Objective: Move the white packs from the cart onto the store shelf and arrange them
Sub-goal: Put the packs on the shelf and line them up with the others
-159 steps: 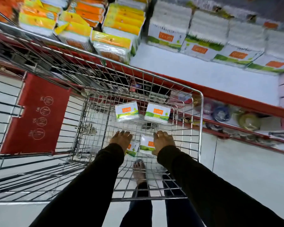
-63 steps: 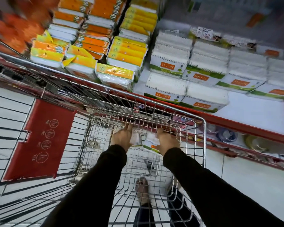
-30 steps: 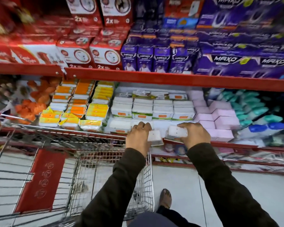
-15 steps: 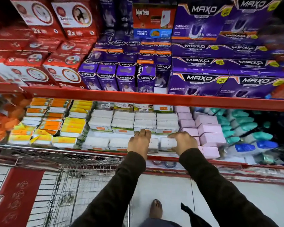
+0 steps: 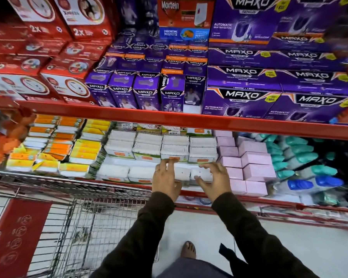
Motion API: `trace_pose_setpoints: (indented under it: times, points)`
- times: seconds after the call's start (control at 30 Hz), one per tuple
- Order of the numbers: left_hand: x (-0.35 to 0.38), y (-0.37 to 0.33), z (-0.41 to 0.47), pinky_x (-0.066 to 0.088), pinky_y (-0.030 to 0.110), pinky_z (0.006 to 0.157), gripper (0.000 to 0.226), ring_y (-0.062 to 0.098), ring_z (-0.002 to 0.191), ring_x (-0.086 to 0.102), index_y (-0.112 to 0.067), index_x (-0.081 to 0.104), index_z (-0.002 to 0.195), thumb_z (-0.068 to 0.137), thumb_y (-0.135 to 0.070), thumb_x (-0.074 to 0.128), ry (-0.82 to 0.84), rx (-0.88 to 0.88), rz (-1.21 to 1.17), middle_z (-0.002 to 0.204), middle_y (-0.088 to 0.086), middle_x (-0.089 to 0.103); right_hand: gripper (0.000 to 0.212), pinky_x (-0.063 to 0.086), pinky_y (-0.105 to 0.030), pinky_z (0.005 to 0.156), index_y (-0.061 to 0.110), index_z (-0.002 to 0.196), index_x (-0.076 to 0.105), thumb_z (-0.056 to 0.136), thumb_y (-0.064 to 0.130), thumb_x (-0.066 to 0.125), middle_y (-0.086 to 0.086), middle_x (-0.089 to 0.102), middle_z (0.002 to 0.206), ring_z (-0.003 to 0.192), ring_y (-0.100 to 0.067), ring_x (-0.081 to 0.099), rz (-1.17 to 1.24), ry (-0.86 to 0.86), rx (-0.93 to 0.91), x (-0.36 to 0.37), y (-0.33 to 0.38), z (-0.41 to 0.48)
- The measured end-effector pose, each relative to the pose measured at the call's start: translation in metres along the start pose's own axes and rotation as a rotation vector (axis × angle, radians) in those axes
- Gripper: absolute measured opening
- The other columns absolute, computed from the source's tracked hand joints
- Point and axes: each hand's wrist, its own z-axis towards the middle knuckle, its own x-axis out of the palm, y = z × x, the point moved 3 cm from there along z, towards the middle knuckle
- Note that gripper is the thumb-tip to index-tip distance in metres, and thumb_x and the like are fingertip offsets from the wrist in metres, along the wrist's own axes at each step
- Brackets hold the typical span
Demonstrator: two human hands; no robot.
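The shelf [image 5: 189,120] is filling most of the view, its red edge running across above the row where the white packs [image 5: 149,145] are sitting stacked, between yellow-and-orange packs [image 5: 72,149] on one side and pink boxes [image 5: 253,159] on the other. That grouping is probably why new packs are going here: like beside like, faces forward. The cart [image 5: 88,217] is standing low at the left, just beside the shelf's front, close enough for short reaches; its basket is mostly out of view here, so how many packs are left in it cannot be told.

Two front packs [image 5: 191,173] are lying side by side at the shelf's front edge, below the stacked ones, continuing the front row.

Both arms are reaching forward, sleeves parallel. The left hand [image 5: 166,181] is resting palm down at the left of the pair, fingers spread and extended. The right hand [image 5: 215,181] is cupping the right pack, fingers curled loosely and thumb reaching beneath. Neither seems to be clamping; they look to be nudging the packs into line.
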Motion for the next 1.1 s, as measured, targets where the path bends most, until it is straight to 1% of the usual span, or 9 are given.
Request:
trace_pose_setpoints:
  times: [0.1, 0.17, 0.23, 0.33, 0.47, 0.6, 0.73, 0.87, 1.1]
  points:
    - [0.007, -0.004, -0.026, 0.047, 0.038, 0.099, 0.034, 0.024, 0.113, 0.049, -0.023, 0.045, 0.113, 0.089, -0.018, 0.068, -0.165, -0.396, -0.84, 0.119, 0.007, 0.044, 0.025, 0.054, -0.026, 0.068, 0.009, 0.113, 0.057, 0.095, 0.026, 0.062, -0.015, 0.06, 0.116, 0.094, -0.028, 0.061, 0.917, -0.051, 0.581, 0.015, -0.004, -0.023]
    - [0.024, -0.012, -0.034, 0.044, 0.046, 0.106, 0.025, 0.032, 0.12, 0.049, -0.022, 0.046, 0.115, 0.096, -0.011, 0.059, -0.186, -0.822, -1.452, 0.127, 0.014, 0.046, 0.029, 0.052, -0.037, 0.075, 0.008, 0.125, 0.049, 0.101, 0.024, 0.052, -0.018, 0.057, 0.125, 0.096, -0.032, 0.06, 1.429, -0.016, 0.947, 0.029, -0.004, -0.036]
    - [0.038, -0.019, -0.033, 0.04, 0.048, 0.111, 0.039, 0.039, 0.134, 0.043, -0.012, 0.041, 0.139, 0.101, -0.013, 0.05, -0.167, -1.115, -1.707, 0.149, 0.017, 0.039, 0.04, 0.047, -0.044, 0.093, 0.009, 0.137, 0.043, 0.102, 0.027, 0.049, -0.019, 0.052, 0.139, 0.113, -0.037, 0.057, 1.644, -0.049, 1.069, 0.037, -0.006, -0.039]
    - [0.049, -0.019, -0.026, 0.043, 0.043, 0.107, 0.054, 0.039, 0.134, 0.046, -0.015, 0.031, 0.151, 0.102, -0.029, 0.049, -0.128, -1.222, -1.784, 0.159, 0.014, 0.03, 0.06, 0.039, -0.049, 0.109, 0.016, 0.15, 0.032, 0.1, 0.046, 0.044, -0.017, 0.04, 0.151, 0.133, -0.042, 0.045, 1.708, -0.094, 1.125, 0.04, -0.004, -0.032]
    - [0.05, -0.017, -0.008, 0.051, 0.043, 0.102, 0.064, 0.034, 0.118, 0.057, -0.02, 0.029, 0.153, 0.098, -0.046, 0.051, -0.092, -1.281, -1.896, 0.158, 0.014, 0.03, 0.063, 0.035, -0.051, 0.114, 0.023, 0.153, 0.025, 0.099, 0.049, 0.044, -0.017, 0.031, 0.156, 0.137, -0.043, 0.039, 1.757, -0.11, 1.152, 0.035, 0.003, -0.017]
    - [0.046, -0.018, 0.004, 0.047, 0.044, 0.107, 0.067, 0.032, 0.121, 0.056, -0.019, 0.026, 0.153, 0.098, -0.05, 0.048, -0.121, -1.24, -1.885, 0.154, 0.015, 0.037, 0.062, 0.039, -0.048, 0.107, 0.016, 0.152, 0.023, 0.101, 0.048, 0.038, -0.015, 0.028, 0.157, 0.141, -0.037, 0.035, 1.717, -0.035, 1.106, 0.036, 0.002, -0.005]
    - [0.039, -0.018, 0.015, 0.047, 0.043, 0.107, 0.068, 0.034, 0.123, 0.057, -0.017, 0.026, 0.153, 0.098, -0.052, 0.046, -0.133, -1.236, -1.863, 0.154, 0.014, 0.037, 0.064, 0.036, -0.051, 0.112, 0.018, 0.151, 0.029, 0.097, 0.047, 0.049, -0.017, 0.035, 0.154, 0.136, -0.044, 0.041, 1.784, -0.074, 1.171, 0.035, 0.003, 0.008]
    - [0.036, -0.013, 0.025, 0.049, 0.042, 0.102, 0.063, 0.033, 0.12, 0.057, -0.016, 0.03, 0.152, 0.1, -0.047, 0.046, -0.128, -1.216, -1.809, 0.154, 0.016, 0.037, 0.061, 0.038, -0.052, 0.111, 0.017, 0.151, 0.029, 0.099, 0.044, 0.047, -0.021, 0.037, 0.152, 0.131, -0.045, 0.046, 1.754, -0.094, 1.179, 0.035, 0.007, 0.016]
    - [0.033, -0.012, 0.03, 0.047, 0.045, 0.107, 0.065, 0.037, 0.13, 0.05, -0.015, 0.031, 0.151, 0.097, -0.046, 0.053, -0.082, -1.207, -1.836, 0.151, 0.02, 0.038, 0.056, 0.039, -0.051, 0.111, 0.018, 0.15, 0.032, 0.101, 0.042, 0.044, -0.021, 0.039, 0.151, 0.132, -0.045, 0.045, 1.732, -0.113, 1.173, 0.036, 0.011, 0.02]
